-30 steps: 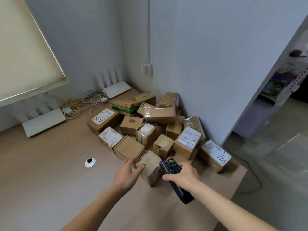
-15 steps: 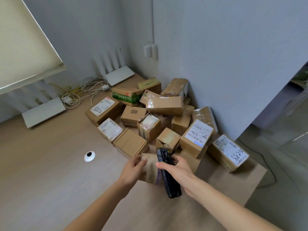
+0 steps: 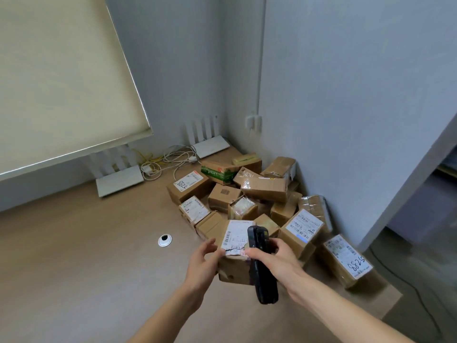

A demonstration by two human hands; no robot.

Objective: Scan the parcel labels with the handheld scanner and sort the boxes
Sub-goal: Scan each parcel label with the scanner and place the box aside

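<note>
We see brown cardboard boxes [image 3: 263, 189] with white barcoded labels [image 3: 235, 237], one box [image 3: 217, 173] banded green, a black scanner [image 3: 262, 266], a tan counter [image 3: 86, 256], white routers [image 3: 118, 180], and grey-blue walls [image 3: 346, 82].

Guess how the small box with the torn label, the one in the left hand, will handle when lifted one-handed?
The box is likely light: the left hand tilts it with fingers on one edge only. Probably fairly stiff, but the cardboard looks creased and scuffed, so it may give under a squeeze. Its torn label could peel further if rubbed.
</note>
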